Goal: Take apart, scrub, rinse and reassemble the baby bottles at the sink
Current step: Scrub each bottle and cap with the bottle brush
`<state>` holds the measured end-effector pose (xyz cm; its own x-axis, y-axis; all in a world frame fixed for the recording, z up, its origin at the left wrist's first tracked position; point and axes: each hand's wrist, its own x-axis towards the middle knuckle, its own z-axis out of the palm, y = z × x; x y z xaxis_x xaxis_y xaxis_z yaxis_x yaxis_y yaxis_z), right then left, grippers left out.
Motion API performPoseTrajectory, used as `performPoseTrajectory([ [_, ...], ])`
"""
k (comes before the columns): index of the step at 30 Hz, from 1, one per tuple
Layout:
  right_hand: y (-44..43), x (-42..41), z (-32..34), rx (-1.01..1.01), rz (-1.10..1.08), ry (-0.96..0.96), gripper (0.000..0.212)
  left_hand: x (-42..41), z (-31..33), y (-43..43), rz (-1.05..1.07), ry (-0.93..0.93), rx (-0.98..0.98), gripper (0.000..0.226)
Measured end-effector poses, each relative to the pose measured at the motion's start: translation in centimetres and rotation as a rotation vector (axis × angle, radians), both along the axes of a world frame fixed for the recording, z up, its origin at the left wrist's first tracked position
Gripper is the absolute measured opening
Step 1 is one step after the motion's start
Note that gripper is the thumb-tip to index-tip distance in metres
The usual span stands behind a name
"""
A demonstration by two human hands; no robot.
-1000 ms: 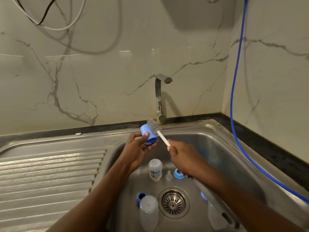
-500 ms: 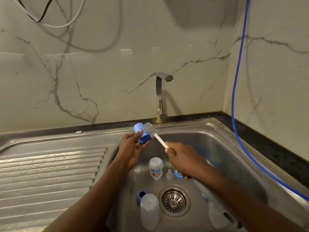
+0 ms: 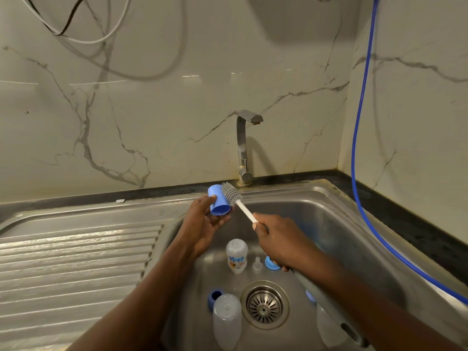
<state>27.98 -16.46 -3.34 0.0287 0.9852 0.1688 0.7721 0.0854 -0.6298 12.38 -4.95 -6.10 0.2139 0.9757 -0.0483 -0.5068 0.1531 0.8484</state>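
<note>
My left hand (image 3: 202,224) holds a blue bottle cap (image 3: 218,202) above the back left of the sink basin (image 3: 336,224). My right hand (image 3: 281,239) grips the white handle of a bottle brush (image 3: 231,193), whose grey bristle head rests against the cap's right side. On the basin floor lie a small clear bottle with a printed label (image 3: 236,255), a clear teat (image 3: 257,264), a blue collar ring (image 3: 271,264), a larger clear bottle (image 3: 227,320) and another blue ring (image 3: 214,298). A further clear bottle (image 3: 328,328) lies partly hidden under my right forearm.
The tap (image 3: 244,145) stands behind the basin, with no water running. A drain strainer (image 3: 264,304) sits in the basin floor. A ribbed steel drainboard (image 3: 76,262) lies to the left. A blue hose (image 3: 359,148) hangs down the right wall and runs along the counter edge.
Both hands have lifted slightly up and left with the cap and brush. The brush head has shifted along the cap's outside.
</note>
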Motion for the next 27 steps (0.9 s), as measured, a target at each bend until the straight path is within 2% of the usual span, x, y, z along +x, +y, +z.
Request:
performPoseTrajectory([
  [5, 0.2, 1.2, 0.5, -0.019, -0.072, 0.101, 0.024, 1.3, 0.2, -0.7, -0.084, 0.092, 0.037, 0.021],
  [10, 0.1, 0.6, 0.5, 0.01, -0.037, 0.062, 0.024, 1.2, 0.1, -0.2, -0.089, 0.024, 0.023, 0.045],
  [13, 0.1, 0.4, 0.4, 0.035, -0.024, 0.013, 0.025, 1.0, 0.1, 0.0, -0.077, 0.029, 0.036, 0.05],
  [16, -0.1, 0.3, 0.0, 0.008, -0.002, 0.016, 0.022, 0.6, 0.0, 0.3, -0.002, -0.04, -0.007, 0.044],
  [18, -0.3, 0.0, -0.3, 0.0, 0.018, -0.008, 0.02, 0.2, -0.3, 0.7, 0.068, -0.017, -0.01, 0.036],
  [21, -0.2, -0.4, -0.5, 0.006, 0.038, -0.011, 0.017, -0.1, -0.7, 1.0, 0.13, 0.049, -0.008, 0.038],
  [25, 0.1, 0.1, -0.2, -0.006, -0.02, 0.032, 0.02, 0.2, -0.3, 0.6, 0.016, 0.027, -0.006, 0.026],
  [27, 0.1, 0.5, 0.1, -0.002, -0.045, 0.088, 0.023, 0.4, 0.1, 0.1, -0.078, -0.041, -0.007, 0.035],
])
